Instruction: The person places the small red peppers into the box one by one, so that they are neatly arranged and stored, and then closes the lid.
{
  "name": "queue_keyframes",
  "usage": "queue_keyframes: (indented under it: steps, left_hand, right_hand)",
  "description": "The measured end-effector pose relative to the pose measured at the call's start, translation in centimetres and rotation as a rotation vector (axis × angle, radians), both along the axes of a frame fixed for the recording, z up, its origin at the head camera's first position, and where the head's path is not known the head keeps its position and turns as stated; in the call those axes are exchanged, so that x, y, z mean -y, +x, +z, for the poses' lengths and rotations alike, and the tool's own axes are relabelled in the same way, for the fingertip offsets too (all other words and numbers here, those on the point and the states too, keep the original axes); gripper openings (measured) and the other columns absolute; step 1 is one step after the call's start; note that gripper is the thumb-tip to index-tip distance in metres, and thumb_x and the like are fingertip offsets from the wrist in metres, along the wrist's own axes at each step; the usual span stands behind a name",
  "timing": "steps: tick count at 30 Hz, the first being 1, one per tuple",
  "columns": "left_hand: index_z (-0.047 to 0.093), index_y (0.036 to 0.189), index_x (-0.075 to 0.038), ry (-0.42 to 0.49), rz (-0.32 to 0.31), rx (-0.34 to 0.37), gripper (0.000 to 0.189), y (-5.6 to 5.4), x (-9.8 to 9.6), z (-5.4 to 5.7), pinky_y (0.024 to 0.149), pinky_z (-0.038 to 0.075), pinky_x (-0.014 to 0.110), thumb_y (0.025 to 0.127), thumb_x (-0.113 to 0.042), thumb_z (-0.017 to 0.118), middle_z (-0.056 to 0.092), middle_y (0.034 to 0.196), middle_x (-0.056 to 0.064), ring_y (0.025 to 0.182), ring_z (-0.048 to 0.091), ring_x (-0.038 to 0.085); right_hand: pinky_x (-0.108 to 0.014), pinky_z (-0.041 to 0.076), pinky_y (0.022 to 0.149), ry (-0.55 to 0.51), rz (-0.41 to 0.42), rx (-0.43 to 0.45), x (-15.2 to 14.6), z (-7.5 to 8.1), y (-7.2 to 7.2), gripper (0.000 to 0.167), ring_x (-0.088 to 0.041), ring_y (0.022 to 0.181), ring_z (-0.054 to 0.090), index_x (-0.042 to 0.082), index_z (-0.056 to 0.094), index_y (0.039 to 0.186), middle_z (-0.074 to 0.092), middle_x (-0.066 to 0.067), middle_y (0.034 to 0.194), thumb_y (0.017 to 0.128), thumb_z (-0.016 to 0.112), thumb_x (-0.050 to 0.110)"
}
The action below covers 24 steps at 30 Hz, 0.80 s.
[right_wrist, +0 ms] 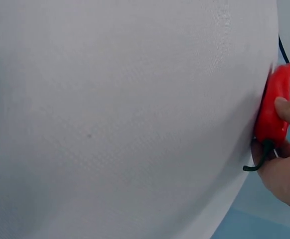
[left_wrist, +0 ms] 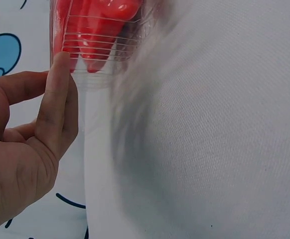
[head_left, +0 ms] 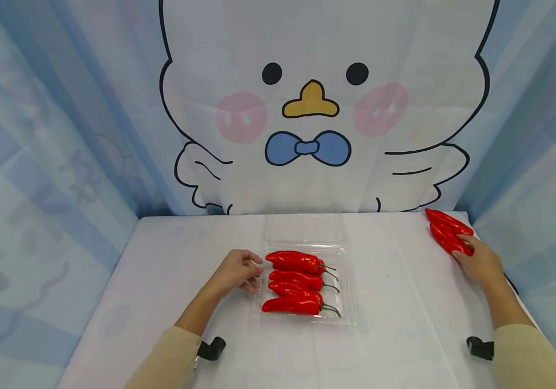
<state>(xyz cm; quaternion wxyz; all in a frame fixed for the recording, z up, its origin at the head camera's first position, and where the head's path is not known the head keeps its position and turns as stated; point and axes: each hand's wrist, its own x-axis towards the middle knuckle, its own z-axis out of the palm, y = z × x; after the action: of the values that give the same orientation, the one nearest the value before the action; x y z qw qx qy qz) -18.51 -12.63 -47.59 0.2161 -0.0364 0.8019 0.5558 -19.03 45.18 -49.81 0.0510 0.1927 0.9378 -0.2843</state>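
A shallow clear plastic box [head_left: 348,294] lies on the table with several red chili peppers [head_left: 295,306] inside, in a row with green stems to the right. At the box's left side, my left hand [head_left: 239,270] pinches the edge with thumb and fingertips; the left wrist view shows a fingertip on the ribbed plastic wall. My right hand [head_left: 479,259] is at the table's far right, gripping a red chili pepper [right_wrist: 273,112] with the thumb on top and fingers beneath. A second red pepper [head_left: 445,219] lies right beside it in the head view.
A transparent lid [head_left: 303,229] lies folded back behind the box. The white table [head_left: 394,335] meets a backdrop with a cartoon bird [head_left: 307,146] at its rear. Blue curtains [head_left: 49,178] flank both sides. A dark cable [right_wrist: 283,50] runs beyond the table's right edge.
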Motion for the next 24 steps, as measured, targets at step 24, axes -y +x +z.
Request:
queue_keyframes:
  steps: [24]
  left_hand:
    - [0.065,0.119,0.002,-0.020,-0.010,-0.008,0.025,-0.1,0.0,0.1,0.055,0.062,0.029,0.096,-0.005,0.071,0.065,0.081,0.013,0.056,0.065,0.018]
  right_hand:
    - [-0.076,0.050,0.093,-0.009,0.006,-0.074,-0.2,0.5,1.3,0.076,-0.066,0.135,0.027,0.002,0.022,0.161,0.024,-0.046,0.151,0.099,0.065,0.014]
